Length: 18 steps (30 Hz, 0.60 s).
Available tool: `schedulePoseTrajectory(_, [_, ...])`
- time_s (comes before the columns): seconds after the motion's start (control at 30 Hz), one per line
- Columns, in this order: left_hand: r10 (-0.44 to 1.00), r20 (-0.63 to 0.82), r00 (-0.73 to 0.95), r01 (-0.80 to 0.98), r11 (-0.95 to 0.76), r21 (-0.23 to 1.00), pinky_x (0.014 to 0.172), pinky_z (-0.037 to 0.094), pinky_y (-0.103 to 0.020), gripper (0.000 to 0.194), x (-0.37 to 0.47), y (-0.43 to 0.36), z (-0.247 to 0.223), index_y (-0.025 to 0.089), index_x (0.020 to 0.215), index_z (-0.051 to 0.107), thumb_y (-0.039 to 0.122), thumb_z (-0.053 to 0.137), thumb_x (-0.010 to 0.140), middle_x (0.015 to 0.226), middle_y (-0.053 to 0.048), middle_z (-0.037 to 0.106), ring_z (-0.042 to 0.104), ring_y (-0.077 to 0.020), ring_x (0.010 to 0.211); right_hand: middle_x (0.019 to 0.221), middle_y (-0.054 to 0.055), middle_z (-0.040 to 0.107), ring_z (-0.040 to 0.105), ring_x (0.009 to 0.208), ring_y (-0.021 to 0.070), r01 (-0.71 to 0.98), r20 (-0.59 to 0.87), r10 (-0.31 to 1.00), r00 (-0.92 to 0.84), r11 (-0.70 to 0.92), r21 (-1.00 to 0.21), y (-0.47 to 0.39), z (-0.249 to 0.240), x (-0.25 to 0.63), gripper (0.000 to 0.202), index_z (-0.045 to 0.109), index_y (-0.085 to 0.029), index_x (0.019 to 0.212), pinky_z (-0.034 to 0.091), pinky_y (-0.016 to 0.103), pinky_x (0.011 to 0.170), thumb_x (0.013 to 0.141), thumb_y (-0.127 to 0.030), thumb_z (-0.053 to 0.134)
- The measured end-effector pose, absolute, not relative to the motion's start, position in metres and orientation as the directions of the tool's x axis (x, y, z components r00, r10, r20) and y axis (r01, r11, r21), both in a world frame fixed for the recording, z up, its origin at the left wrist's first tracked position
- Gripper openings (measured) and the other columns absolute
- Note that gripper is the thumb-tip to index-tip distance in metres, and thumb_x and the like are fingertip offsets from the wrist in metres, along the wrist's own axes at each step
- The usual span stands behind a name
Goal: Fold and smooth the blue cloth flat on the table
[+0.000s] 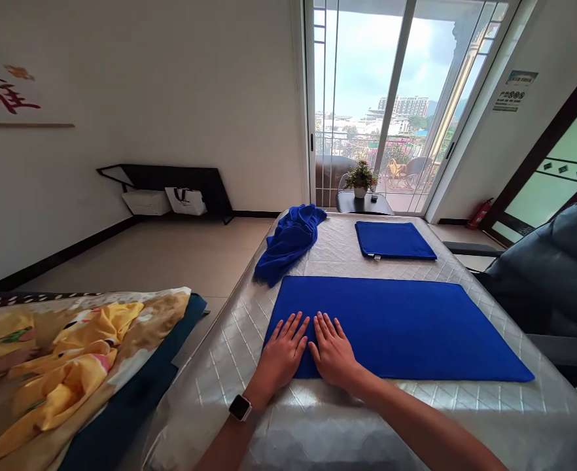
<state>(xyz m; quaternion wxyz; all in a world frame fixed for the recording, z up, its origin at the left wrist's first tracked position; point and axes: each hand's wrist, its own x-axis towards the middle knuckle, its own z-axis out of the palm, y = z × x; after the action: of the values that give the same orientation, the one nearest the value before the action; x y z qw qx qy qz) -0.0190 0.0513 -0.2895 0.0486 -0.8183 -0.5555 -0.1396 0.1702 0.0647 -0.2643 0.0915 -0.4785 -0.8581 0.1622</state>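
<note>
A blue cloth (406,327), folded into a flat rectangle, lies on the plastic-covered mattress (239,353). My left hand (283,350) rests flat on its left part, fingers spread. Right beside it, my right hand (331,347) presses palm-down on the same cloth, fingers also apart. Neither hand grips anything. Farther back on the mattress sits a smaller folded blue cloth (396,240) with a white tag at its near edge. A crumpled blue cloth (291,242) lies at the far left edge of the mattress.
Yellow patterned bedding (87,353) covers another bed at the left. A black armchair (558,268) stands along the right side. Beyond the mattress, a small table (352,205) bears a potted plant (361,180) before the sliding glass door. Bags lie by a black frame (180,176) near the wall.
</note>
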Motion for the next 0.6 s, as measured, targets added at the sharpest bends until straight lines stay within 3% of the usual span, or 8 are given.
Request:
schedulePoseTrajectory(0.23, [0.907, 0.273, 0.320, 0.926, -0.360, 0.111, 0.124, 0.029, -0.051, 0.059, -0.023, 0.055, -0.297, 0.032, 0.161, 0.024, 0.050, 0.034, 0.106, 0.166, -0.003, 0.033, 0.032, -0.0257, 0.153, 0.169, 0.008, 0.009, 0.007, 0.157, 0.0231, 0.841, -0.008, 0.893, -0.450, 0.421, -0.339, 0.063, -0.268, 0.211, 0.069, 0.017, -0.013, 0.164, 0.009, 0.048, 0.128, 0.107, -0.052, 0.017])
schedulePoseTrajectory(0.6, [0.910, 0.233, 0.344, 0.925, -0.371, 0.085, 0.124, 0.030, -0.052, 0.065, -0.026, 0.057, -0.291, 0.034, 0.162, 0.014, 0.052, 0.038, 0.104, 0.168, -0.001, 0.029, 0.032, -0.0249, 0.153, 0.170, 0.004, 0.013, 0.008, 0.157, 0.0196, 0.979, -0.042, 0.993, -0.106, 0.097, -0.179, 0.061, -0.287, 0.381, 0.074, 0.015, -0.015, 0.164, 0.007, 0.045, 0.128, 0.104, -0.059, 0.013])
